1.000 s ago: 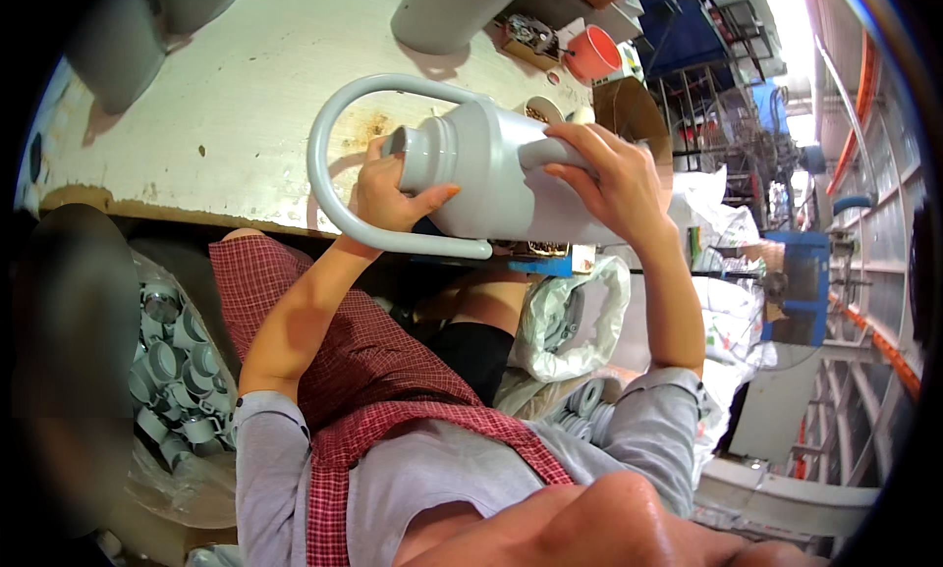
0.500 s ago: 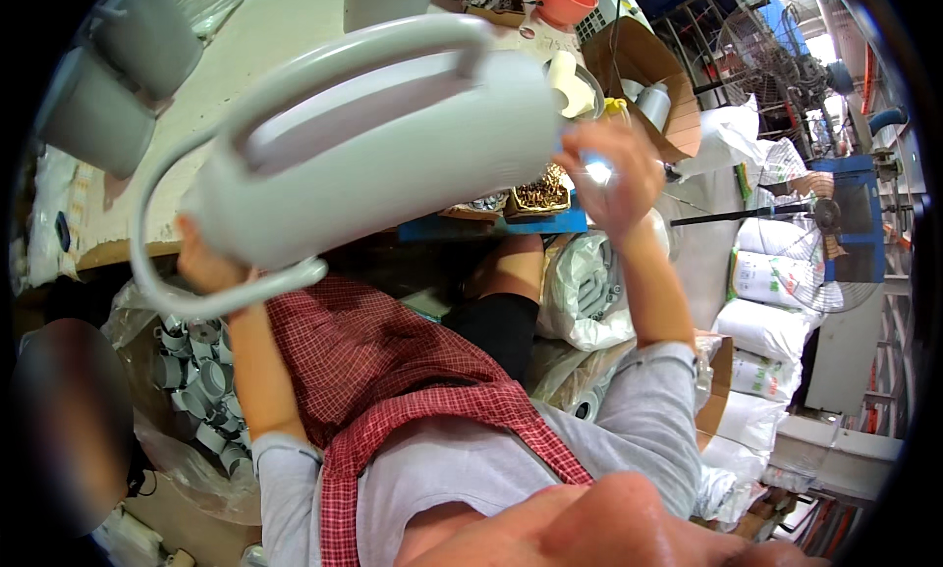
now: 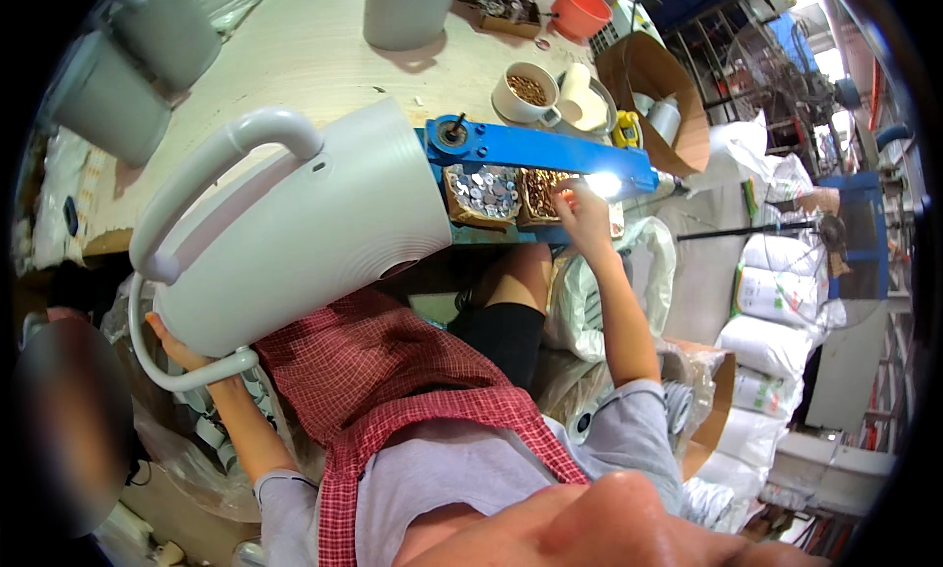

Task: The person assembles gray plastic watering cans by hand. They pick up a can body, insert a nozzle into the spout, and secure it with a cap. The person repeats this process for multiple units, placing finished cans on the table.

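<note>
A large pale-grey plastic jug (image 3: 305,223) lies tilted on its side, its long handle (image 3: 221,164) up and a thinner curved tube at its lower end. My left hand (image 3: 179,346) supports that lower end from below, fingers wrapped on it and mostly hidden. The jug's wide end meets the left end of a blue machine arm (image 3: 540,150), which bears a bright lamp. Under the arm, my right hand (image 3: 582,214) is at a box of small brass-coloured parts (image 3: 540,196), fingertips drawn together; what they hold is too small to make out.
A box of silvery discs (image 3: 483,194) sits beside the brass parts. On the pale table (image 3: 295,56) stand grey containers (image 3: 108,101), a cup of brass pieces (image 3: 526,91) and an orange bowl (image 3: 582,12). Bags of grey parts (image 3: 589,302) flank my legs; white sacks (image 3: 776,272) are stacked at right.
The jug has turned and dropped lower, uncovering the blue arm and the parts boxes. My right hand has moved from the jug's far end down to the brass parts.
</note>
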`<action>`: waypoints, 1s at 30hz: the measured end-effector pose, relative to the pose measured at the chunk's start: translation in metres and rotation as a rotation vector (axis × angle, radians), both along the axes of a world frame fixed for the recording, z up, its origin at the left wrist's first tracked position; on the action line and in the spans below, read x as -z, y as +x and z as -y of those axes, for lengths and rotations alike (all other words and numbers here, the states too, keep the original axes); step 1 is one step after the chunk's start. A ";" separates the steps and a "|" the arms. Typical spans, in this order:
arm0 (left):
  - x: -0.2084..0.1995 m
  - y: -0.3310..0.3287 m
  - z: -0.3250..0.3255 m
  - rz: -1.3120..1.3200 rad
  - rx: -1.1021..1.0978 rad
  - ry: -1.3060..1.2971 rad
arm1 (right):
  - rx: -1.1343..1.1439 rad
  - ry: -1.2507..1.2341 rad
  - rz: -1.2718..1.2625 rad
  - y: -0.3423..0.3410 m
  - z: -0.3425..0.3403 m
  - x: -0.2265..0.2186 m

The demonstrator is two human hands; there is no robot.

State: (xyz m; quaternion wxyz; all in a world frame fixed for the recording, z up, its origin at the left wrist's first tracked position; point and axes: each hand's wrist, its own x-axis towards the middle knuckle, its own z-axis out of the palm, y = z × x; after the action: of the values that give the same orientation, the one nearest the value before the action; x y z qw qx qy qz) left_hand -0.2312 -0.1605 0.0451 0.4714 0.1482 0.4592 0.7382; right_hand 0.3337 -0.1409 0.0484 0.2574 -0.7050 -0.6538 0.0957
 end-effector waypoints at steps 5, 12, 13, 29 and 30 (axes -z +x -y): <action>0.015 -0.011 0.000 -0.144 -0.087 0.026 | -0.176 0.191 -0.271 -0.064 0.002 -0.059; 0.012 -0.008 -0.003 -0.225 -0.165 -0.049 | -0.327 0.259 -0.534 -0.128 -0.079 -0.111; 0.011 -0.008 -0.003 -0.212 -0.172 -0.050 | -0.338 0.218 -0.488 -0.129 -0.084 -0.109; 0.010 0.008 -0.003 -0.190 -0.159 -0.086 | -0.244 0.389 -0.161 -0.138 -0.070 -0.105; 0.010 0.005 -0.001 -0.239 -0.188 -0.113 | -0.247 0.406 -0.166 -0.132 -0.057 -0.097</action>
State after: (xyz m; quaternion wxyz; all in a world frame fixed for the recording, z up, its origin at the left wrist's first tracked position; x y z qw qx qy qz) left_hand -0.2265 -0.1599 0.0351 0.3498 0.1644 0.5646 0.7293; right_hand 0.2014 -0.0838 0.1454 0.4329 -0.5434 -0.7175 0.0504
